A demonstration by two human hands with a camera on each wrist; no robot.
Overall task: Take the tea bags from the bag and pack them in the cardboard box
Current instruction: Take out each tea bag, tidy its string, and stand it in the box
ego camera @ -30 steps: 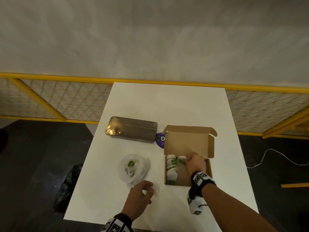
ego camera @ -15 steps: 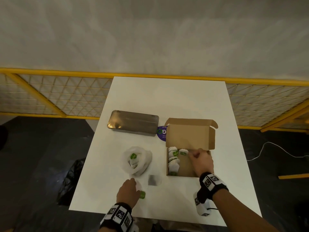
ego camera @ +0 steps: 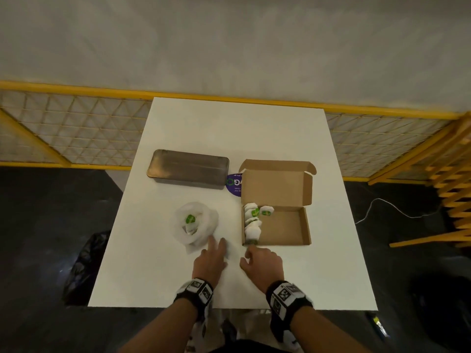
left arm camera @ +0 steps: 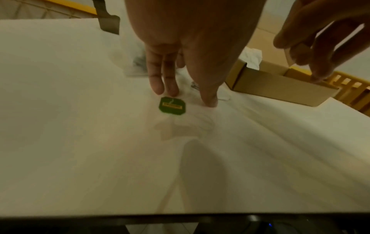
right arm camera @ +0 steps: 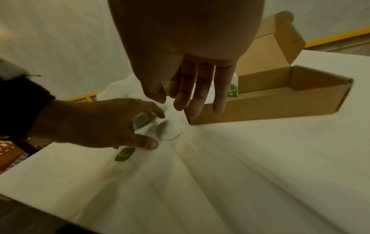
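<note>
An open cardboard box (ego camera: 285,229) sits right of centre on the white table, with several tea bags (ego camera: 251,222) lined along its left wall. Left of it lies a crumpled clear plastic bag (ego camera: 201,225) holding more tea bags. A loose tea bag (right arm camera: 167,129) with a green tag (left arm camera: 172,106) lies on the table by the box's near left corner. My left hand (ego camera: 216,250) reaches over it with straight fingers, its fingertips (left arm camera: 168,91) touching the table beside the tag. My right hand (ego camera: 254,256) hovers just above the bag, fingers spread and holding nothing.
A closed grey metal tin (ego camera: 188,169) lies at the back left, with a purple round sticker (ego camera: 234,184) between it and the box flap. The near table edge (ego camera: 229,307) is close to my wrists. A yellow mesh fence runs behind the table.
My right hand has come out of the box to its near left corner. My left hand has moved forward and right onto the loose tea bag.
</note>
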